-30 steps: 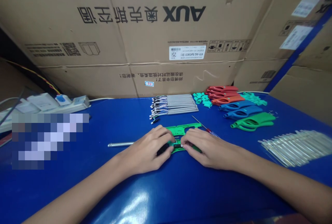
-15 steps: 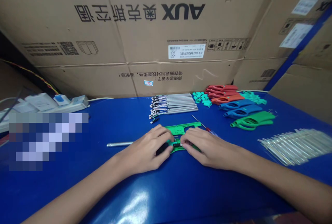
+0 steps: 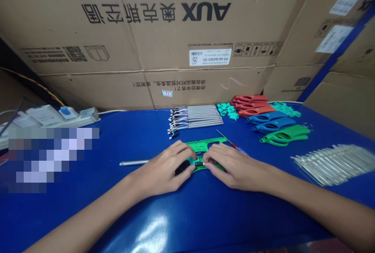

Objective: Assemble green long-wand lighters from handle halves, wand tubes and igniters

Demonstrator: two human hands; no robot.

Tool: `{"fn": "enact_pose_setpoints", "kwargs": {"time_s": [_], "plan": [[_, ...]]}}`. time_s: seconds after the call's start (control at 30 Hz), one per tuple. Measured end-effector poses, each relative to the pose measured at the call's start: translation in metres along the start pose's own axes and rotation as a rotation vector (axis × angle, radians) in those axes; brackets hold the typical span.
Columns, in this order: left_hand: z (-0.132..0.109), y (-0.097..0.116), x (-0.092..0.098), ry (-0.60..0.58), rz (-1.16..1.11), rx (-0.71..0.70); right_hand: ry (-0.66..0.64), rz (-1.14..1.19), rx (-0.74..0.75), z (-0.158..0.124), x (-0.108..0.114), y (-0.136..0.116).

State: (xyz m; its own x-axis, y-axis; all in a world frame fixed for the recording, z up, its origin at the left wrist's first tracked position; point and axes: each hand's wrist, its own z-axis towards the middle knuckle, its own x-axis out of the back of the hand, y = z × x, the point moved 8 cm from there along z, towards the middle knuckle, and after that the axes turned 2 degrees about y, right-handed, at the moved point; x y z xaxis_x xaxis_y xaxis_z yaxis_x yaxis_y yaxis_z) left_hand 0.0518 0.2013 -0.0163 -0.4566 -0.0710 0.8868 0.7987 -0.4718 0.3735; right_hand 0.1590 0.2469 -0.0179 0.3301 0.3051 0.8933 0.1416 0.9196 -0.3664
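Both my hands rest on a flat green plastic frame (image 3: pixel 205 145) lying on the blue table (image 3: pixel 88 214). My left hand (image 3: pixel 165 169) curls over its left end and over a dark part (image 3: pixel 182 168), mostly hidden under my fingers. My right hand (image 3: pixel 234 166) grips the right end, its fingertips beside a small black piece (image 3: pixel 199 164) at the frame's centre. My two hands nearly meet there. A thin screwdriver (image 3: pixel 234 146) lies just beyond my right hand, and a metal rod (image 3: pixel 133 162) lies left of my left hand.
Beyond my hands lie wired metal tubes (image 3: pixel 195 117), teal clips (image 3: pixel 227 110), and red (image 3: pixel 249 103), blue (image 3: pixel 271 122) and green (image 3: pixel 284 135) plastic shells. Clear tubes (image 3: pixel 334 163) lie right. A power strip (image 3: pixel 58 118) sits left, with cardboard cartons (image 3: pixel 146 42) behind.
My hands stay on the green frame with no clear change in grip. The whole view drifts slightly left and up from my head moving.
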Motion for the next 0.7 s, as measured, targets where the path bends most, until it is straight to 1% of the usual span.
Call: {"fn": "enact_pose_setpoints", "kwargs": {"time_s": [0.17, 0.37, 0.7], "plan": [[0.0003, 0.0005, -0.0014, -0.012, -0.002, -0.008, 0.009, -0.007, 0.020, -0.0002, -0.0011, -0.0006], [0.0000, 0.0014, 0.0007, -0.008, 0.000, -0.011, 0.014, -0.004, -0.014, 0.0002, 0.0000, 0.0005], [-0.0002, 0.0015, 0.0002, -0.016, -0.018, -0.020, 0.017, -0.022, 0.047, 0.0010, -0.0024, 0.0002]]}}
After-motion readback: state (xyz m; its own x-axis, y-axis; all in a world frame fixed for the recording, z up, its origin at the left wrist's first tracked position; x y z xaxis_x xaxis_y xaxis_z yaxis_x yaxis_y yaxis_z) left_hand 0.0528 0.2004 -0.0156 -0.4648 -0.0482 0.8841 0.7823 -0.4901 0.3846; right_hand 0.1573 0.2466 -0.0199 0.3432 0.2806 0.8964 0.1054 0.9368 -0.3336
